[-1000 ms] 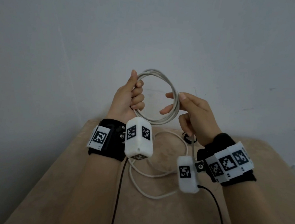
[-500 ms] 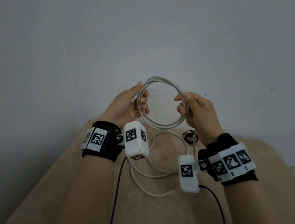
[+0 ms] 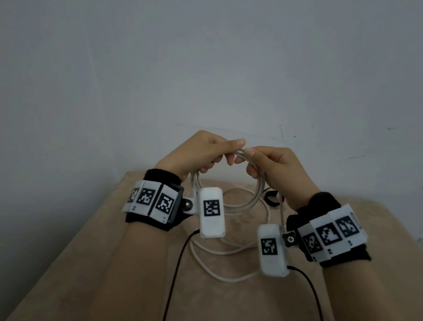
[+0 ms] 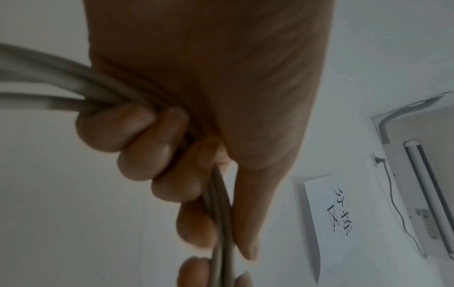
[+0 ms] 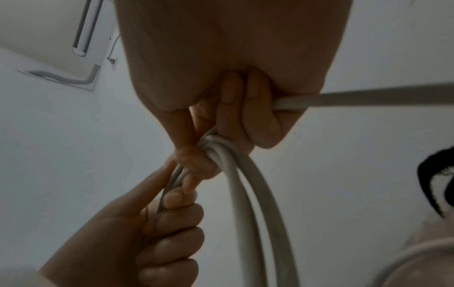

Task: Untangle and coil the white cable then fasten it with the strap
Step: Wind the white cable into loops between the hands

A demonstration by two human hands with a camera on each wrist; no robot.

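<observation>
The white cable (image 3: 254, 201) hangs as a coil of several loops held in the air above the beige table (image 3: 380, 245). My left hand (image 3: 207, 153) grips the top of the coil with its fingers curled round the strands (image 4: 216, 196). My right hand (image 3: 270, 164) grips the same bundle (image 5: 221, 153) right beside it, knuckle to knuckle. A loose run of cable (image 3: 218, 274) trails down from the coil and lies on the table. The black strap (image 3: 272, 197) lies curled on the table behind the right wrist, also seen as the dark strap (image 5: 432, 174) in the right wrist view.
Thin black leads (image 3: 175, 275) run from the wrist cameras back along both forearms. A pale wall (image 3: 217, 55) stands just beyond the table's far edge. A paper sign (image 4: 329, 213) and a wall-mounted unit (image 4: 422, 186) show in the left wrist view.
Both hands have dropped lower and come together at the top of the coil. The coil, held upright between the spread hands before, now hangs below them.
</observation>
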